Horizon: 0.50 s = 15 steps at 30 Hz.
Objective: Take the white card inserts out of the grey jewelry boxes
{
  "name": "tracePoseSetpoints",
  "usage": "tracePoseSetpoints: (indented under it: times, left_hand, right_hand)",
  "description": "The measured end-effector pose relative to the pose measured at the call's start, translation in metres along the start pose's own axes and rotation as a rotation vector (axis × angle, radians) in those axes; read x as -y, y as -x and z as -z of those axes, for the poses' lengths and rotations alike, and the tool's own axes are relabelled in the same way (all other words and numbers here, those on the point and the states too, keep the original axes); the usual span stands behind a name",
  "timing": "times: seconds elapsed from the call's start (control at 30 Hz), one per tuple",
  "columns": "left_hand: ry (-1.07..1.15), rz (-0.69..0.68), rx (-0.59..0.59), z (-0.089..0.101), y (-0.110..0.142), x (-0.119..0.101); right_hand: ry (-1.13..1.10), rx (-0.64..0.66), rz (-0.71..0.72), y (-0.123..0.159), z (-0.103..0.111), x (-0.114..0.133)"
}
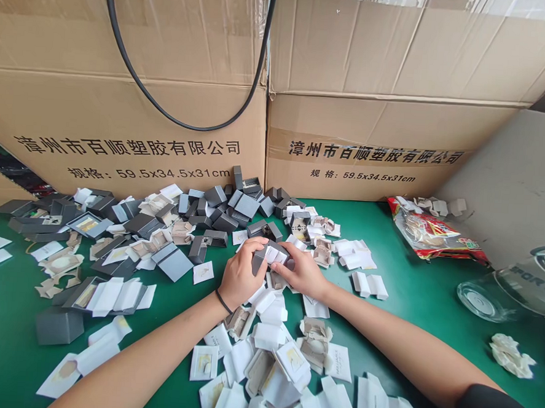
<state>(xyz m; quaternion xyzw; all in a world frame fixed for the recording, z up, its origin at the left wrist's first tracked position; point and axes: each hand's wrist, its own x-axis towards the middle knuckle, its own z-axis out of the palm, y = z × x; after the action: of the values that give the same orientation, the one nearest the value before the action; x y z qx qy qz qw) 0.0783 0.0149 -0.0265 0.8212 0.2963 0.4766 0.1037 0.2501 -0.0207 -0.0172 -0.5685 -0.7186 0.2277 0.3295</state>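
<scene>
Between both hands, above the middle of the table, is a small dark grey box (272, 251) with white card showing at its top. My left hand (244, 275) closes around the box's left side, thumb towards me. From the right, my right hand (304, 272) grips the same box, its thumb and fingers at the near right edge. Directly below the hands lies a heap of folded white card inserts (269, 336). Beyond them is a pile of dark grey boxes (235, 205), several of them lying open. The inside of the held box is mostly hidden by fingers.
Large cardboard cartons (167, 117) wall off the back, with a black cable (185, 125) looping down in front. Towards the right lie a red plastic bag (437, 232), a clear glass jar (502, 292) and crumpled paper (512, 355). More grey boxes (59, 326) and card cover the green table's left.
</scene>
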Motion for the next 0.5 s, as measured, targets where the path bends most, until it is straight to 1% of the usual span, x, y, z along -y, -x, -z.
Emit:
tracePoseSetpoints:
  times: [0.13,0.3,0.4,0.5]
  left_hand:
    - [-0.015,0.014,0.008,0.0005,-0.0011,-0.0018]
    - [0.023,0.066,-0.027,0.0013,-0.0027,-0.0035]
    - [0.048,0.055,-0.018,0.0014,-0.0025,-0.0036]
    - [0.049,0.026,0.014,0.0009,-0.0010,-0.0030]
  right_hand:
    - [0.023,0.012,0.002,-0.0002,0.0001,-0.0002]
    - [-0.026,0.004,0.036,0.0004,0.0011,0.0014]
    - [-0.048,-0.011,0.023,0.0016,0.0014,0.0006]
    - [-0.050,-0.045,0.006,0.0024,0.0014,-0.0005]
